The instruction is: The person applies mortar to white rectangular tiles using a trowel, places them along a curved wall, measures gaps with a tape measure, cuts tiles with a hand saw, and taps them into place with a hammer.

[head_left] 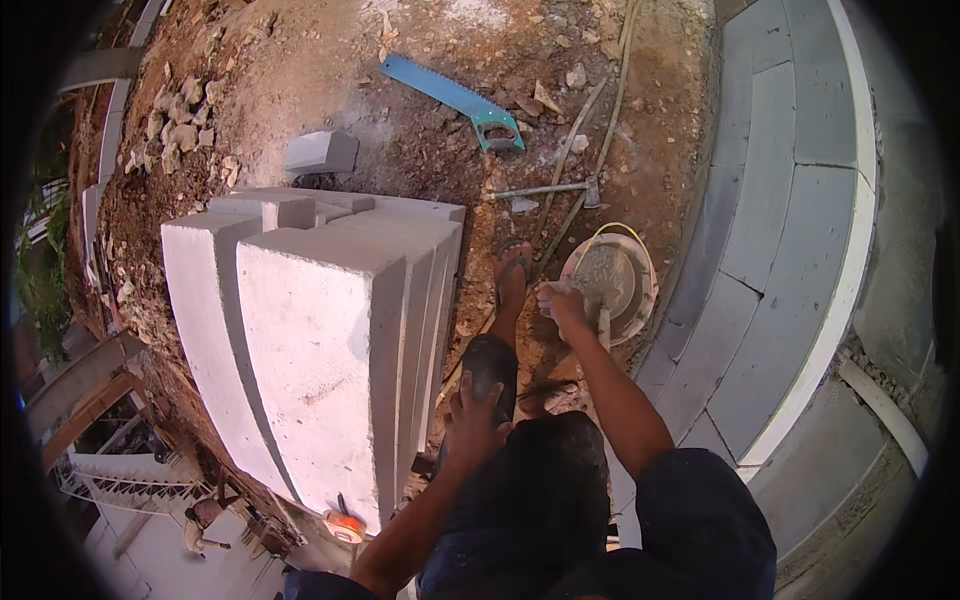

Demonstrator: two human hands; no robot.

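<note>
My left hand (pixel 474 424) rests with fingers apart on my bent knee, beside a stack of white blocks (pixel 310 350). My right hand (pixel 562 304) is closed at the left rim of a round bucket (pixel 648 300); whatever its fingers hold is hidden. Inside the bucket is a grey, wet-looking mix (pixel 603 270). A pale handle-like piece (pixel 604 326) leans over the bucket's near rim, just right of my right wrist. The bucket's thin yellow handle (pixel 625 228) arches over its far side.
A blue handsaw (pixel 445 93) and a hammer (pixel 590 192) lie on the dirt ahead, near a hose (pixel 612 120). One cut block piece (pixel 322 152) sits behind the stack. An orange tape measure (pixel 344 526) is at the stack's near edge. A grey block wall (pixel 765 210) curves along the right.
</note>
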